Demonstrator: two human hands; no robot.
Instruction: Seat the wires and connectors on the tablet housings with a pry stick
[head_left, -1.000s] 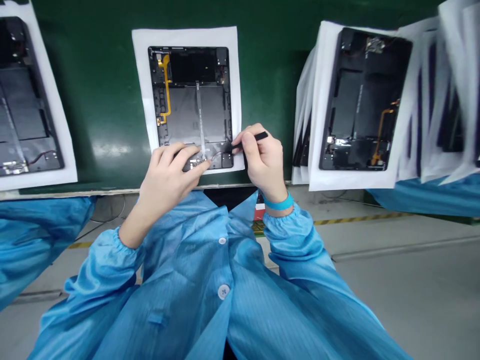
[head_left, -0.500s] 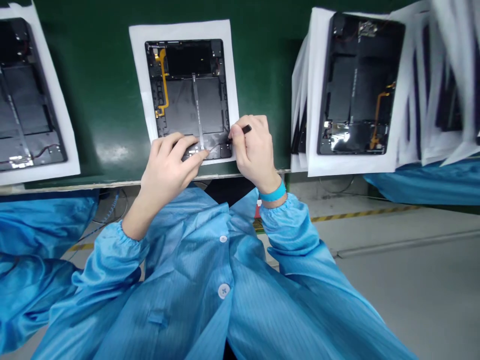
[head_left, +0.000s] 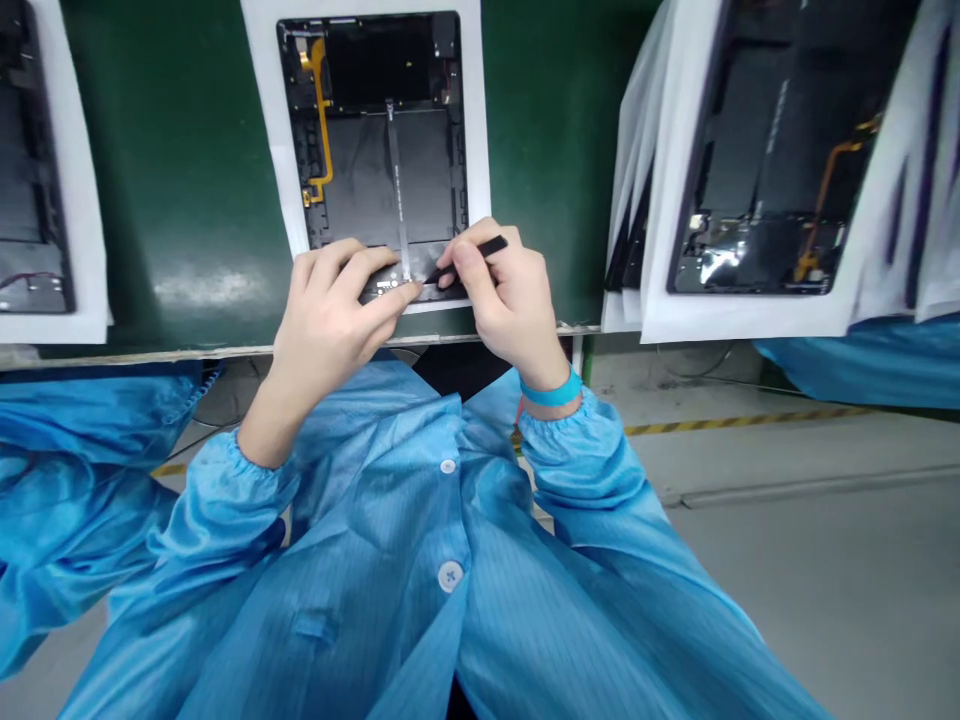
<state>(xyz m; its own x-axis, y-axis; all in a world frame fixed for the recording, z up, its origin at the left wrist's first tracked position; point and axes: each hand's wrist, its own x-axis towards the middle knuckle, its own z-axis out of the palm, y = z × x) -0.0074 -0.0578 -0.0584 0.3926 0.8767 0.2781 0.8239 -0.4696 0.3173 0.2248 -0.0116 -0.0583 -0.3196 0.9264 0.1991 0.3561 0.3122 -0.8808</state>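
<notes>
An opened tablet housing (head_left: pixel 360 180) lies on a white sheet (head_left: pixel 262 110) on the green table. It has an orange flex cable (head_left: pixel 322 130) at its left side and a grey strip cable (head_left: pixel 397 190) down its middle. My left hand (head_left: pixel 330 310) rests on its near edge, fingers apart, with the index fingertip and thumb near the lower end of the strip cable. My right hand (head_left: pixel 506 290) pinches a thin black tool (head_left: pixel 487 248). The tool's tip points down-left at the near edge, close to my left fingertips, which partly hide that spot.
On the right, another opened tablet (head_left: pixel 772 160) lies on stacked white sheets (head_left: pixel 660 200). A further one (head_left: pixel 30 180) is at the left on its own sheet. Blue sleeves of a person (head_left: pixel 90 440) show at the left below the table edge.
My right hand has moved the black tool leftward along the tablet's near edge, towards my left fingertips. The view has shifted, so the tablets sit higher in the picture.
</notes>
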